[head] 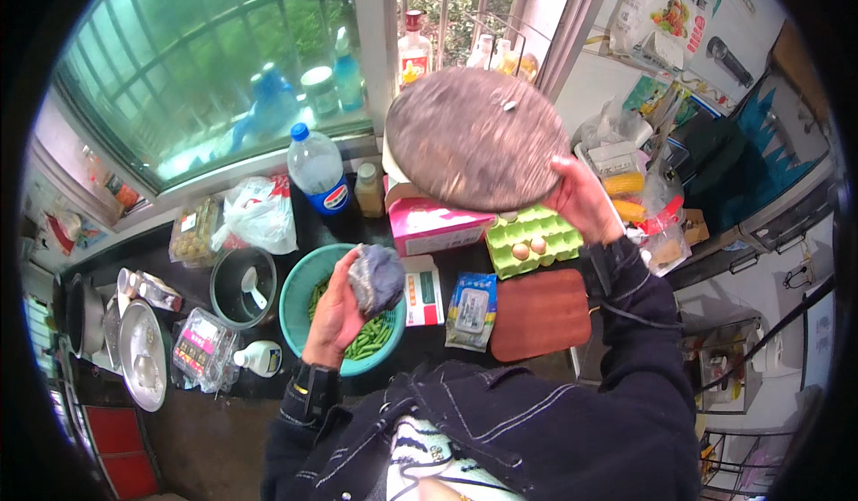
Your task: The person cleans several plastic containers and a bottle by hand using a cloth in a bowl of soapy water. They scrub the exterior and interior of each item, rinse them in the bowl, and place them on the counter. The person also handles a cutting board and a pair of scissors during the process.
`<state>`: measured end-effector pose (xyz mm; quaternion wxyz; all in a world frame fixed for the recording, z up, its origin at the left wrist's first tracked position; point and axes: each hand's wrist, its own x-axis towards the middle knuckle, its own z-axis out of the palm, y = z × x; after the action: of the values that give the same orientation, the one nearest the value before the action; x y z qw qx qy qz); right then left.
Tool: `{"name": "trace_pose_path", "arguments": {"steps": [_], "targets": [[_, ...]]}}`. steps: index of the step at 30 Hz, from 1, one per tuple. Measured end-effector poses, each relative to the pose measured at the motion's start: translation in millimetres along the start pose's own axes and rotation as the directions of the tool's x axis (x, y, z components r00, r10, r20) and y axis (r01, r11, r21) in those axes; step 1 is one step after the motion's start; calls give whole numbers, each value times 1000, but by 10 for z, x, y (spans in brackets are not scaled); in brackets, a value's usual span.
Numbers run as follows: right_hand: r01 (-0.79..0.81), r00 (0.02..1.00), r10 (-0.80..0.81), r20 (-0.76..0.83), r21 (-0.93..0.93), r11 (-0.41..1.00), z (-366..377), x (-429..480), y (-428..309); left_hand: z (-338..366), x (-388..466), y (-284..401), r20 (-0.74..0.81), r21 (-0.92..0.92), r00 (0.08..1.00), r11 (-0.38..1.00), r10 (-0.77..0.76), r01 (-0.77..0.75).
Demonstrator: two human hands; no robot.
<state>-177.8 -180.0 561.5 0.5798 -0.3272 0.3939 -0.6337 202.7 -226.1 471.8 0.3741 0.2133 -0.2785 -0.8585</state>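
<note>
My right hand (584,194) grips the right edge of a round, worn wooden chopping board (469,139), raised and tilted in front of the window. A small whitish spot shows near the board's upper right. Bunched in my left hand (337,313) is a grey-blue cloth (377,280). Below that hand stands a teal plastic basket (292,327) holding green bean pods (369,340). Behind the board's lower edge are a pink box (436,226) and a light-green egg tray (566,236) with a few eggs. The board hides part of both.
A reddish-brown rectangular board (543,313) lies beside a blue wipes packet (472,310). At the back stand a Pepsi bottle (318,169) and a small jar (369,189). On the left are a dark bowl (228,293), a white bottle (260,358) and a metal basin (143,353). Corn (623,184) lies right.
</note>
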Motion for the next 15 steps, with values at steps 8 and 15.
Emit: {"name": "trace_pose_path", "arguments": {"steps": [8,15], "targets": [[-317,948,317,8,-24,948,673,-626,1108,-112,-430,-60,-135,35,970,978,-200,207],[-16,989,-133,-57,-957,291,610,-489,789,-410,-615,-157,-204,37,964,982,-173,184]]}}
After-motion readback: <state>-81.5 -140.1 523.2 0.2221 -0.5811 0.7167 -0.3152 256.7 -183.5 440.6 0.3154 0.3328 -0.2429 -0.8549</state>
